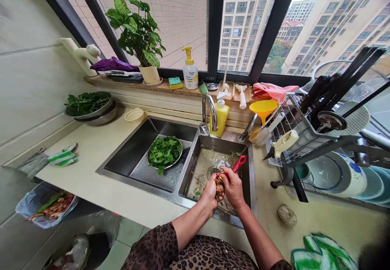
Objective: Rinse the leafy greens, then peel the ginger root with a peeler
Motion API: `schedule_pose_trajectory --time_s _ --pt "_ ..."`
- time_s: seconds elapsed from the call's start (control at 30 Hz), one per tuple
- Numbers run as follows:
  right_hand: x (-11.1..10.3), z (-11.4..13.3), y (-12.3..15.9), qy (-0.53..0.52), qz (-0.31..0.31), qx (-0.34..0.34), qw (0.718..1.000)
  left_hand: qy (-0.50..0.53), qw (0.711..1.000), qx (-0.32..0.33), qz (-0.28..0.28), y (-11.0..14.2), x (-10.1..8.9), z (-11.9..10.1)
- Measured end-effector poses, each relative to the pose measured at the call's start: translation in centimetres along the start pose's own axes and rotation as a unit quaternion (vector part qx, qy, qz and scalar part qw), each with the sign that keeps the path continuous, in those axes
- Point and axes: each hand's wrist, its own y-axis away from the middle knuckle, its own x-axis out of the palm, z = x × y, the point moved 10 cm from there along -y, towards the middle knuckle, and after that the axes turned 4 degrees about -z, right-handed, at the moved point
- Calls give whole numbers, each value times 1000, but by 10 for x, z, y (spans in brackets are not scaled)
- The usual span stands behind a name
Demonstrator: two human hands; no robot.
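Over the smaller right sink basin [198, 162], my left hand [209, 190] is closed around a brown, rough-skinned root vegetable [219, 188], mostly covered by my fingers. My right hand [234, 190] grips a red-handled peeler [239, 163] against it; the handle sticks out to the upper right and the blade is hidden. Shallow cloudy water with bits of peel [198, 180] lies in the basin below. In the left basin [124, 160], a round strainer holds wet green leaves [164, 152]. The curved faucet [214, 115] rises behind my hands.
A yellow soap bottle [219, 119] stands behind the right basin. Right of it are a dish rack [292, 119] with utensils and bowls, a brownish lump [287, 214] and a green-striped cloth [323, 253]. At left sit a bowl of greens [87, 103] and a scrap bin [48, 205].
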Motion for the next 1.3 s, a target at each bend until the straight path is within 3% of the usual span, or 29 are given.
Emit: schedule_pose_trajectory --time_s 0.1,0.2,0.33,0.47,0.6,0.67,0.87,0.97,1.03,1.17,1.3 --pt "-17 -16 -6 74 -58 5 996 -28 999 18 15 4 2 -2" --pt "-31 -27 -8 51 -95 26 994 -31 999 19 38 6 4 -5" --pt "-10 -16 -5 -15 20 3 1000 -29 998 -3 57 3 5 -5" --pt "-33 -25 -15 -8 -47 48 998 -78 992 -15 100 3 9 -3" --pt "-11 -9 -19 -49 93 -4 994 -127 982 17 139 5 14 -6" --pt "-3 -1 -16 -25 116 -28 993 -123 980 20 157 6 16 -4" --pt "-15 -1 -15 130 31 -92 987 -109 977 10 185 11 15 1" --pt "-45 -15 -23 141 -77 -56 985 -102 979 -25 176 13 12 4" --pt "-52 -22 -25 80 -95 -15 992 -71 986 -39 142 9 7 1" --pt "-24 -12 -18 -51 9 25 998 -38 989 -61 130 3 9 4" --pt "-5 4 -9 -13 56 -13 998 -9 982 -79 169 2 18 12"
